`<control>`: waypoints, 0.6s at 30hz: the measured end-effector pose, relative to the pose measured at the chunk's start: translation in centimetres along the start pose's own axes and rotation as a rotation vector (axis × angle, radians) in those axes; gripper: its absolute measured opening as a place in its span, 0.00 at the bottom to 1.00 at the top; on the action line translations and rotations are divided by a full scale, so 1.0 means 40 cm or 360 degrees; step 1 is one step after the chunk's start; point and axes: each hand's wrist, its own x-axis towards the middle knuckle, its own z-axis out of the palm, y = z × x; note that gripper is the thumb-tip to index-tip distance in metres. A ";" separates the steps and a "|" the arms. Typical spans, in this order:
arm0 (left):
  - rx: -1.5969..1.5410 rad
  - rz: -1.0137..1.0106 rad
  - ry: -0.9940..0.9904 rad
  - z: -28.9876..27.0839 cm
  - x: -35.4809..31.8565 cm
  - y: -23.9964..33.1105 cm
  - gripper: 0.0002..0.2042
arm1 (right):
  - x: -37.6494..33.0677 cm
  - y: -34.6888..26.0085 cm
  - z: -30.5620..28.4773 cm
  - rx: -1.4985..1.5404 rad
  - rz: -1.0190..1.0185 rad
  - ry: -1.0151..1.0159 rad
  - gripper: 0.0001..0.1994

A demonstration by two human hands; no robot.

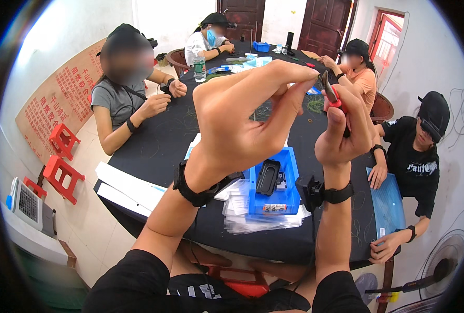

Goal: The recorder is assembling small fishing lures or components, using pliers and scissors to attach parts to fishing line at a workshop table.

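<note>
Fingers (pixel 289 78) of the left hand (pixel 237 120) are pinched together at the tips, raised above the desk (pixel 159 141); what they nip is too small to tell. Just right, the right hand (pixel 344 130) is closed around red-handled pliers (pixel 330 89), thumb pressed on the grip, tool tip touching the left fingertips. Below both lies a blue tray (pixel 289 177) on clear bags (pixel 242 219).

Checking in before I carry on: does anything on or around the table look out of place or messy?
Nothing looks damaged or spilled. The clear bags under the blue tray lie in a loose, fanned pile at the table's near edge, and green wire bits are scattered across the black top.
</note>
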 end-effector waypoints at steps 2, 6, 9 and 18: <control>-0.0082 -0.0105 -0.0041 -0.004 -0.001 0.004 0.07 | -0.009 -0.004 0.004 0.0050 0.0075 0.0004 0.16; -0.0331 -0.0452 -0.0041 -0.006 -0.013 0.016 0.06 | -0.027 -0.014 0.022 0.0211 0.0262 0.0015 0.17; -0.0364 -0.0538 -0.0031 -0.005 -0.014 0.017 0.05 | -0.038 -0.026 0.042 0.0293 0.0373 0.0086 0.18; -0.0364 -0.0577 0.0009 -0.063 0.011 -0.051 0.05 | 0.013 -0.031 0.003 0.0569 0.0532 0.0400 0.23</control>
